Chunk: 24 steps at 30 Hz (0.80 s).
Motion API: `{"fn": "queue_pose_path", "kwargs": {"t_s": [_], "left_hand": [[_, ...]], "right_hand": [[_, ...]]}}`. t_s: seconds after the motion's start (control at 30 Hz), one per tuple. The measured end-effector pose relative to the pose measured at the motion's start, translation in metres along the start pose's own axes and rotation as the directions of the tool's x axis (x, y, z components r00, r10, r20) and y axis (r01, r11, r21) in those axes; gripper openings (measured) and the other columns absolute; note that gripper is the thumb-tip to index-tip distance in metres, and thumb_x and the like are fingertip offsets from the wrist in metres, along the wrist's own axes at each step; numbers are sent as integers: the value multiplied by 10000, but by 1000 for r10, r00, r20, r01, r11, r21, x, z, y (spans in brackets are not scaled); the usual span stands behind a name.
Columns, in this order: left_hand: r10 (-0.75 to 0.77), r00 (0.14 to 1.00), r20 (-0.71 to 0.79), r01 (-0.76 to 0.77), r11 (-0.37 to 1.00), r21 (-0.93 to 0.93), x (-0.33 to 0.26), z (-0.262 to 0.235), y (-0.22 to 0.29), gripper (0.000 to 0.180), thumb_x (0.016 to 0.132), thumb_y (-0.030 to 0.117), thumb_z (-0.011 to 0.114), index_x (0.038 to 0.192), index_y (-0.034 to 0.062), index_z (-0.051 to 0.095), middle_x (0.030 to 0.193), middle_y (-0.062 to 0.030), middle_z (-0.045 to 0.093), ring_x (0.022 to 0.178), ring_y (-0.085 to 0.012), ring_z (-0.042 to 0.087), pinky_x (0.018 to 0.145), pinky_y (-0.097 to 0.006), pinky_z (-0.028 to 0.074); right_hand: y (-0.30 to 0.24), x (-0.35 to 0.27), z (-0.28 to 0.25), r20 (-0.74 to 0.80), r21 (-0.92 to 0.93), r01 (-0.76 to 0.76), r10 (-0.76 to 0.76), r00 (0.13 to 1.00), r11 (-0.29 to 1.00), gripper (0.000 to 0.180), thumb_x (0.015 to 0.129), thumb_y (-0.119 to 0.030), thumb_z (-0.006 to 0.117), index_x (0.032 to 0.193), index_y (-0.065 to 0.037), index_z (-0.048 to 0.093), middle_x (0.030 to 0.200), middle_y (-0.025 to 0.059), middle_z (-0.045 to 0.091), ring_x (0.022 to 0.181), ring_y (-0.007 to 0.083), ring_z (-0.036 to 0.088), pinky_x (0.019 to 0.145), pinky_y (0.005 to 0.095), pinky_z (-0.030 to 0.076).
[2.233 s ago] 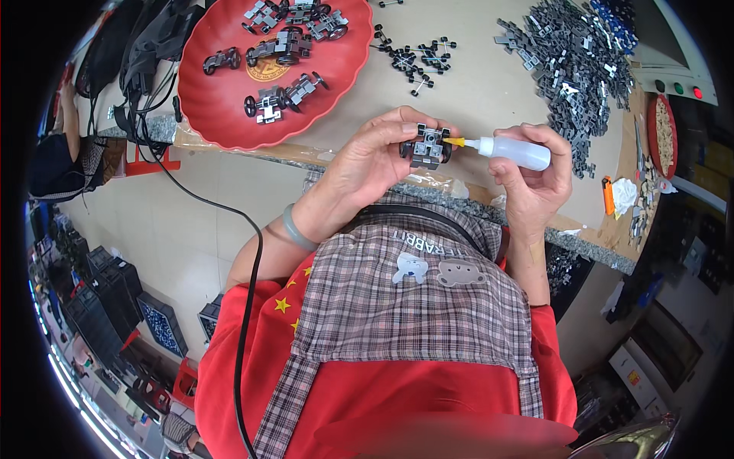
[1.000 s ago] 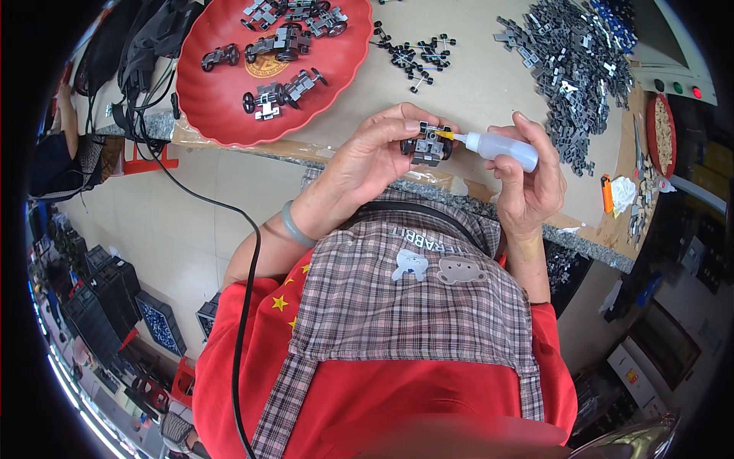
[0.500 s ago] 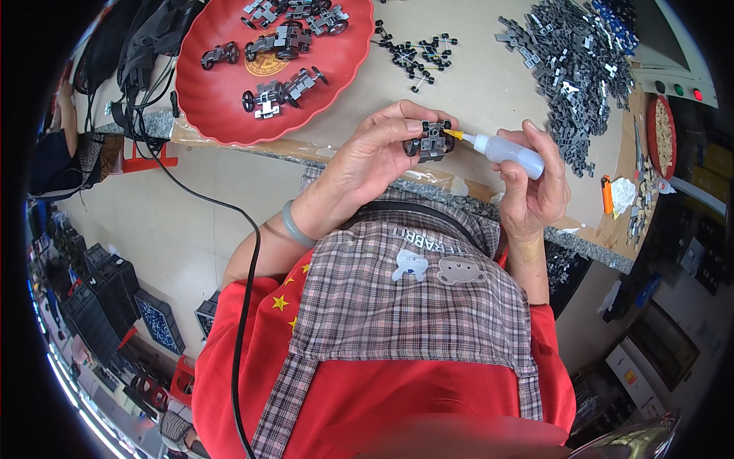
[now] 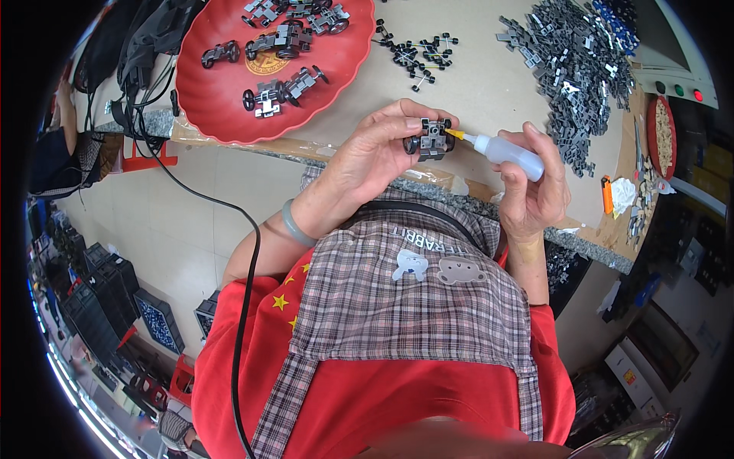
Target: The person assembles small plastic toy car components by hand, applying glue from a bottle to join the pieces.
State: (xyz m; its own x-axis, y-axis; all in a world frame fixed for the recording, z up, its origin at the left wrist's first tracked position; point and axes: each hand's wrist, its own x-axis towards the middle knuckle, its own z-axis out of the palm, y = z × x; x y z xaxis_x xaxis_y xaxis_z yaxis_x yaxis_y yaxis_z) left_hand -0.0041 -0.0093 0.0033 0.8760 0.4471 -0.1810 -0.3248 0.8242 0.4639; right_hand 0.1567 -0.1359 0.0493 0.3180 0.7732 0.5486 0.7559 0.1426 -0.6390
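Note:
Between the fingers and thumb of my left hand (image 4: pixel 382 141) is a small grey toy car chassis (image 4: pixel 433 141) with black wheels, held above the table's near edge. My right hand (image 4: pixel 537 180) grips a translucent squeeze bottle (image 4: pixel 514 156) with a yellow tapered nozzle. The nozzle tip points left and meets the chassis near its upper right wheel; whether any liquid comes out is too small to tell. Further left, a red scalloped plate (image 4: pixel 200 99) holds several similar wheeled chassis (image 4: pixel 267 98).
Several black wheel axles (image 4: pixel 420 57) lie at the table's middle. A heap of grey plastic parts (image 4: pixel 573 76) covers the right side. An orange lighter (image 4: pixel 607 195) and a crumpled white tissue (image 4: pixel 623 196) rest near the right edge. A black cable (image 4: pixel 248 306) hangs across my left side.
Hardly anything differs. The chassis and the bottle stay almost in place, with only a very slight shift of both hands.

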Motion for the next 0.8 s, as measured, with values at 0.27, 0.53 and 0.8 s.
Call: {"fn": "queue_pose_path", "kwargs": {"t_s": [0.27,0.53,0.8], "left_hand": [[-14,1000,-9,14,1000,-8,0,2,1,227,901,151,492,1059,-3,544,1196,-235,548,1119,-286,550,951,-376,446],[-9,1000,0,9,1000,-23,0,2,2,246,907,148,476,1085,-13,531,1195,-239,543,1135,-301,539,949,-388,458],[-26,1000,10,26,996,-81,0,3,2,215,906,113,499,1059,-17,575,1146,-211,600,1097,-257,573,977,-390,434]], "right_hand": [[0,-7,4,10,161,-75,75,997,984,445,932,-274,573,1245,29,483,917,187,654,632,124,610,527,200,475],[1,-8,9,43,148,-69,63,997,987,445,926,-263,584,1240,36,485,914,179,660,637,127,618,536,202,486],[1,-7,11,51,128,-60,54,997,990,440,924,-258,587,1237,36,492,912,181,663,637,126,624,541,204,496]]}}
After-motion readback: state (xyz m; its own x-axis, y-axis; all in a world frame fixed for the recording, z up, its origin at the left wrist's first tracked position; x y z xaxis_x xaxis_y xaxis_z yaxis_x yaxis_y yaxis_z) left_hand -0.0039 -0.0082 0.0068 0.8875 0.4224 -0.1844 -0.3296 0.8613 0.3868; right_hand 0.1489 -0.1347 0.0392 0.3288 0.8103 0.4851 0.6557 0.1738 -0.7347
